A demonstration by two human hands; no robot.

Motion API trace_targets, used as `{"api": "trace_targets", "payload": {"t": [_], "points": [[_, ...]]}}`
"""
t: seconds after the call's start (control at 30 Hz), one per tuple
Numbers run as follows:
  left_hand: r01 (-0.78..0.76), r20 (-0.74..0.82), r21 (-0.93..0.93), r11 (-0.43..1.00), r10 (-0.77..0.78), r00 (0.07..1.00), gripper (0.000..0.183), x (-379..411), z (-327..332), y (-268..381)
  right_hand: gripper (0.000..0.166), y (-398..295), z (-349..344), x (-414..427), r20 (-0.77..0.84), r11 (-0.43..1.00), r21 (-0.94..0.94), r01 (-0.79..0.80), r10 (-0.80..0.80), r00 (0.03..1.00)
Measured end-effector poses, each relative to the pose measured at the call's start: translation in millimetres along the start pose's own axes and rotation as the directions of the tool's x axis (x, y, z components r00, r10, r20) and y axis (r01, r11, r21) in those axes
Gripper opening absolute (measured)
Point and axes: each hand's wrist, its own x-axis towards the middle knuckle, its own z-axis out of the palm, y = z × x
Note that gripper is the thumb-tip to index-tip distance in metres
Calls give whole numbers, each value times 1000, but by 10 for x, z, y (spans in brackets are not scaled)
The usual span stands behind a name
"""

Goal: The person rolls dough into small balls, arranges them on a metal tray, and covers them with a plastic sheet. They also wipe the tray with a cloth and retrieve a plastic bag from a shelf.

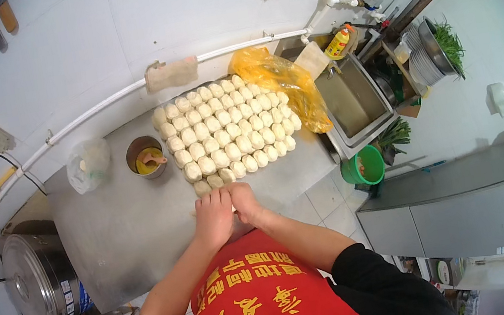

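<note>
My left hand (215,218) and my right hand (244,202) are pressed together at the near edge of the steel table (128,230). Their fingers curl around a pale piece of dough (234,208), mostly hidden by the hands. Just beyond my fingertips lie rows of round dough pieces (227,131), packed closely in a block. The nearest row is short and ends right at my hands. Left of the block stands a metal pot (132,153) of yellow oil or similar liquid, with a brush or scoop handle (157,160) leaning inside.
An orange plastic bag (290,85) overlaps the block's far right corner. A clear plastic bag (89,165) sits at the table's left. Right of the table are a steel sink (348,100) and a green bucket (367,157). A large lidded steel pot (36,281) stands to the left.
</note>
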Motion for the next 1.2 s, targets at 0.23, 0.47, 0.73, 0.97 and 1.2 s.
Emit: {"api": "trace_targets", "payload": {"t": [0.23, 0.47, 0.73, 0.97, 1.2], "points": [[158, 144, 150, 976, -180, 973, 29, 199, 520, 35, 18, 167, -196, 67, -111, 989, -58, 136, -142, 984], [46, 308, 82, 996, -70, 949, 11, 178, 772, 50, 24, 495, -606, 155, -173, 979, -202, 31, -67, 983], [247, 549, 178, 953, -304, 779, 32, -21, 1170, -250, 20, -78, -380, -283, 392, 749, -385, 540, -397, 830], [393, 222, -95, 914, -366, 904, 56, -319, 1186, -288, 56, -192, -1321, 1102, 236, 180, -871, 457, -661, 712], [395, 389, 184, 900, -436, 811, 25, -447, 1126, -373, 34, -141, -1306, 1261, 326, -17, -882, 471, -744, 583]]}}
